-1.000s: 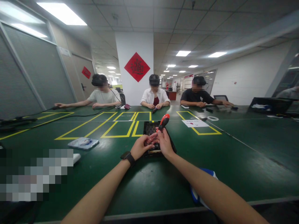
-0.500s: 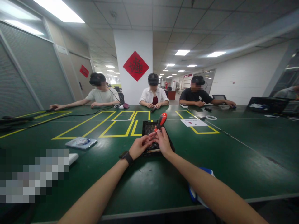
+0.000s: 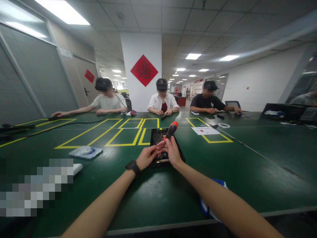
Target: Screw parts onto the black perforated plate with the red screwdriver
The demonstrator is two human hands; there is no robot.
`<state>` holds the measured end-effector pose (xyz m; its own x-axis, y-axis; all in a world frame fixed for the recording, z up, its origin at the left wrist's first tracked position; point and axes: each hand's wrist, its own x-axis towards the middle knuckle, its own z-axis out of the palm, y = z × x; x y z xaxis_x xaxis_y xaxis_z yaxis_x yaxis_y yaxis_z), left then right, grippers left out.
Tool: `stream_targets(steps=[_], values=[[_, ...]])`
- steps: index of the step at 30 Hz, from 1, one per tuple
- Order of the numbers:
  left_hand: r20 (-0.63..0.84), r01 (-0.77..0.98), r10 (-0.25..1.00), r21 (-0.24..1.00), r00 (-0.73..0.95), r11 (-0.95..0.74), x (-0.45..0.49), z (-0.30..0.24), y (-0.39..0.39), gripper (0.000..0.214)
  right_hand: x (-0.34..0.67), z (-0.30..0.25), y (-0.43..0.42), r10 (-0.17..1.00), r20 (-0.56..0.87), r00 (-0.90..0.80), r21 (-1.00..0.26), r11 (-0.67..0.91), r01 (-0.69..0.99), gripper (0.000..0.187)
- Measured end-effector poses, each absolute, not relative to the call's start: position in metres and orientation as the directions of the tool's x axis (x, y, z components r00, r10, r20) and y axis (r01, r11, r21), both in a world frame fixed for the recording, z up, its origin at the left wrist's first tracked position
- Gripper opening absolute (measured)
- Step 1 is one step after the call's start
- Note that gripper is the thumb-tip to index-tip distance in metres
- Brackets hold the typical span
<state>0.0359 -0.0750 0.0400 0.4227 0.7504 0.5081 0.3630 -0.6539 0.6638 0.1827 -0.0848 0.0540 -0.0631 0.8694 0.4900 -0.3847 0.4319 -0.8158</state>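
A screwdriver [image 3: 171, 131] with a red and black handle is in my right hand [image 3: 174, 152]; the fingers close round its lower part, and the handle slants up and to the right. My left hand [image 3: 148, 156] has its fingers pinched together beside the right fingertips, near the screwdriver's shaft. Whatever those left fingers hold is too small or hidden to make out. Right under both hands lies a black, shallow tray-like case [image 3: 155, 135], its inside dark and partly covered by the hands.
On the green table [image 3: 158, 198] are a pale blue packet [image 3: 86, 152] at left, a paper sheet [image 3: 205, 131], a white ring [image 3: 224, 125] and a blue-and-white item [image 3: 205, 207] under my right forearm. Yellow tape marks rectangles. Three people sit opposite.
The screwdriver's handle has turned a little in my right hand, showing more black and less red. Both hands stay in nearly the same place over the case.
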Motion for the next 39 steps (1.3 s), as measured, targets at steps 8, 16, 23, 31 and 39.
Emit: stream_targets(steps=[8,16,23,31,39], values=[[0.466,0.348,0.789,0.72,0.4,-0.601,0.0356,0.0376,-0.0722,0.033,0.1808,0.0576,-0.0909,0.866,0.498,-0.034,-0.809,0.45,-0.378,0.025],[0.48,0.319,0.761,0.709,0.436,-0.629,0.034,0.0352,-0.0705,0.029,0.1822,0.0563,-0.0889,0.865,0.499,-0.058,-0.797,0.432,-0.423,0.028],[0.519,0.423,0.774,0.649,0.362,-0.633,0.0359,0.0364,-0.072,0.027,0.1806,0.0585,-0.0905,0.866,0.501,0.008,-0.79,0.461,-0.404,0.023],[0.524,0.381,0.752,0.651,0.399,-0.656,0.0336,0.0352,-0.0714,0.023,0.1817,0.0586,-0.0895,0.865,0.501,-0.02,-0.792,0.449,-0.415,0.028],[0.548,0.44,0.754,0.613,0.362,-0.656,0.0357,0.0387,-0.0738,0.024,0.181,0.0589,-0.0911,0.861,0.508,0.017,-0.786,0.471,-0.401,0.028]])
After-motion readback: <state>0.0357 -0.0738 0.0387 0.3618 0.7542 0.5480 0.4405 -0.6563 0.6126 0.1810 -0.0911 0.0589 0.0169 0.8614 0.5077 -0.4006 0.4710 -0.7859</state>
